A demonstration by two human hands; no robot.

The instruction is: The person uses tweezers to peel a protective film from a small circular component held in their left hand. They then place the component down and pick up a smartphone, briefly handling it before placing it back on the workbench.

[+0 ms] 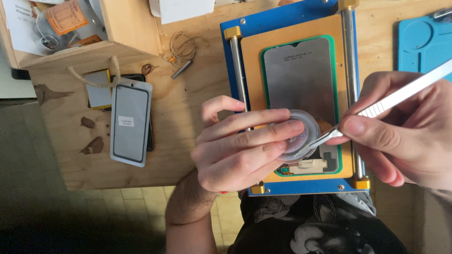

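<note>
My left hand (238, 143) grips a small clear round plastic container (301, 134) over the lower part of a phone screen panel (301, 77). The grey panel lies face down in a green frame on an orange pad, inside a blue fixture (278, 21) with two metal rails. My right hand (405, 127) holds metal tweezers (395, 96), whose tips reach into the container's open side. A flex connector (308, 164) shows at the panel's bottom edge.
A spare phone glass in a white sleeve (131, 122) lies on the wooden table (188, 117) at left, over other phone parts. A wooden box (127, 28) with a bottle stands at top left. A blue mat (419, 42) is at top right. Rubber bands (183, 47) lie near the fixture.
</note>
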